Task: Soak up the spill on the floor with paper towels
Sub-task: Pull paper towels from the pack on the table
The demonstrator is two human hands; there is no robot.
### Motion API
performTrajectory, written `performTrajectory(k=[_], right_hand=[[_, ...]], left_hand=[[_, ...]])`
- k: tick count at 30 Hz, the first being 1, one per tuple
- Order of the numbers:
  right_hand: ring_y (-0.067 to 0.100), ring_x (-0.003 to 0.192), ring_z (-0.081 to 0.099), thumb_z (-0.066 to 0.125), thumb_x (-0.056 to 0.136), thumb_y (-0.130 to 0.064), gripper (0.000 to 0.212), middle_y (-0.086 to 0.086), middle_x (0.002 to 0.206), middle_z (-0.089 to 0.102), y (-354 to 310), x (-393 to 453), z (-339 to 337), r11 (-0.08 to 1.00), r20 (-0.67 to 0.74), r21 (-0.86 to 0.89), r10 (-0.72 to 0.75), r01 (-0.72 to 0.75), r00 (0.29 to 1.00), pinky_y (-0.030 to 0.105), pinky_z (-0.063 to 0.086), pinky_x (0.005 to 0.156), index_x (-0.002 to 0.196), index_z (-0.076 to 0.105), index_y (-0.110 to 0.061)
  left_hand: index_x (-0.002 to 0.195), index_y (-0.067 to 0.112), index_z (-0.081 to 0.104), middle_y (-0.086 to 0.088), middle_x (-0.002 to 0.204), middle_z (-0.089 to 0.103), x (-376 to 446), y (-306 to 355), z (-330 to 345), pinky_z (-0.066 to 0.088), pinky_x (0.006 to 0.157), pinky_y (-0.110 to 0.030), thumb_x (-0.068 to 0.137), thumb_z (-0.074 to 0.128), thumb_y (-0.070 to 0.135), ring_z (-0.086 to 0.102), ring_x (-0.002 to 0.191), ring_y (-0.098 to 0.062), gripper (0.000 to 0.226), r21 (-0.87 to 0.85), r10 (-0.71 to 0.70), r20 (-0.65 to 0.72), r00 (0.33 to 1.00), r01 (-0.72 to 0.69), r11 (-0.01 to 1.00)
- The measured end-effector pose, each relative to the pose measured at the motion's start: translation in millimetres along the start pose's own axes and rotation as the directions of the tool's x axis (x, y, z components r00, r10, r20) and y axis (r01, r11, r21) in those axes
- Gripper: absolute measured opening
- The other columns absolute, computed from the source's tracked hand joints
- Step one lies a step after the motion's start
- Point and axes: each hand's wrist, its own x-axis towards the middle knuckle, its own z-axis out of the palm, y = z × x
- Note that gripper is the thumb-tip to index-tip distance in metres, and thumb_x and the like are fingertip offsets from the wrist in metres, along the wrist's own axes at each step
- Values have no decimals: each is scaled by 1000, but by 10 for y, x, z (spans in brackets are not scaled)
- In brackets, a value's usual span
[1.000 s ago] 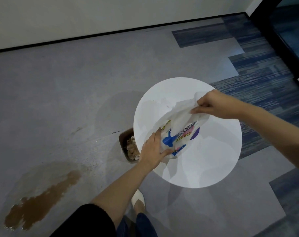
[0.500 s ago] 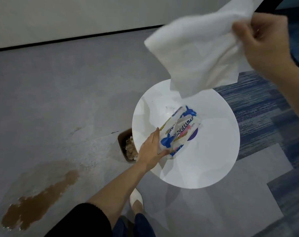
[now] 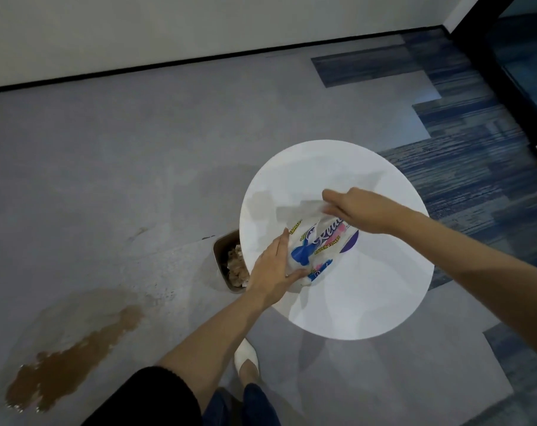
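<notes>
Head view: left hand (image 3: pixel 272 269) grips the paper towel pack (image 3: pixel 318 245); right hand (image 3: pixel 358 210) pinches a sheet (image 3: pixel 301 207).

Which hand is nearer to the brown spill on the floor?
The left hand. It holds the paper towel pack on the round table, on the side toward the spill. The right hand is at the pack's far end, farther away.

A round white table (image 3: pixel 368 296) fills the centre-right of the frame. Just left of it, partly under its edge, stands a small brown bin (image 3: pixel 221 259) holding crumpled brownish waste. A white shoe (image 3: pixel 246 358) shows at bottom centre. Blue striped carpet tiles (image 3: pixel 464 167) cover the upper right, and a white wall (image 3: pixel 138 32) with dark baseboard runs along the top.
</notes>
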Motion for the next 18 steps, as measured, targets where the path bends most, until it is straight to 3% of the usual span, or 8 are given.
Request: performTrajectory(k=[3, 6, 8, 12, 15, 18], right_hand=[[22, 90, 59, 46, 94, -55, 37, 2, 105, 65, 57, 14, 98, 990, 168, 124, 49, -70, 985, 36, 51, 74, 118, 46, -26], [20, 109, 54, 57, 87, -57, 61, -3, 131, 59, 115, 50, 104, 999, 161, -17, 35, -33, 986, 34, 49, 89, 140, 42, -31], [17, 108, 56, 57, 89, -52, 53, -6, 134, 59, 130, 100, 104, 996, 138, -85, 1, 11, 990, 30, 47, 89, 137, 51, -31], [16, 77, 62, 58, 92, -43, 31, 0, 101, 75, 99, 162, 18, 998, 81, -49, -39, 43, 996, 32, 51, 71, 103, 75, -19], [14, 64, 58, 62, 92, -32, 24, 0, 79, 73, 88, 168, -103, 997, 45, 68, -38, 35, 998, 28, 45, 62, 91, 76, -12], [18, 52, 48, 64, 92, -27, 35, 4, 57, 58, 83, 179, -259, 993, 11, 112, -28, 26, 1000, 33, 38, 56, 67, 63, -2]], left_hand=[[141, 22, 30, 4, 139, 43, 1, -25, 18, 44, 103, -34, 82, 58, 61, 46, 125, -17, 76, 32, 10, -32, 999, -8, 999], [142, 22, 29, 4, 144, 40, 10, -3, 22, 43, 106, -37, 82, 58, 62, 43, 128, -17, 77, 27, -1, -22, 1000, 1, 1000], [144, 20, 28, 2, 148, 37, 9, 14, 9, 39, 108, -35, 83, 57, 61, 40, 131, -18, 79, 38, -7, -6, 1000, 8, 999], [140, 20, 33, 2, 142, 42, 15, -4, 3, 43, 101, -31, 82, 58, 62, 44, 126, -16, 76, 33, -16, 0, 1000, 16, 999], [141, 25, 28, 7, 142, 41, 9, -27, 22, 44, 104, -36, 78, 56, 68, 44, 127, -15, 81, 18, -20, 10, 1000, 20, 1000], [148, 27, 16, 6, 151, 32, -5, -22, 28, 38, 110, -42, 80, 55, 68, 38, 133, -16, 89, 15, -9, 9, 1000, 9, 1000]])
